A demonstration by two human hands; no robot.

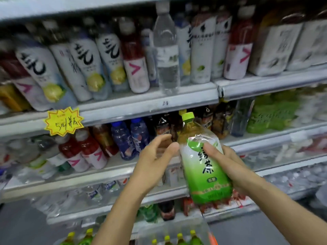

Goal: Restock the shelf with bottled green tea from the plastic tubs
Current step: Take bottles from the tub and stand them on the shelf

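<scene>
A large green tea bottle (pixel 201 156) with a green-white label and yellow-green cap is held up in front of the middle shelf (pixel 113 167). My right hand (pixel 228 160) grips it around the label, thumb across the front. My left hand (pixel 155 154) hovers just left of the bottle with relaxed fingers; its fingertips are near the bottle's shoulder, and I cannot tell if they touch. More green tea bottles (pixel 178 237) with yellow caps stand in a clear plastic tub (pixel 203 228) at the bottom edge.
Dark tea bottles (pixel 162 128) and blue-capped bottles (pixel 123 138) fill the middle shelf behind my hands. White-labelled drinks and a clear water bottle (pixel 166 50) stand on the upper shelf. A yellow price tag (pixel 63 121) hangs at left. Shrink-wrapped packs lie at right.
</scene>
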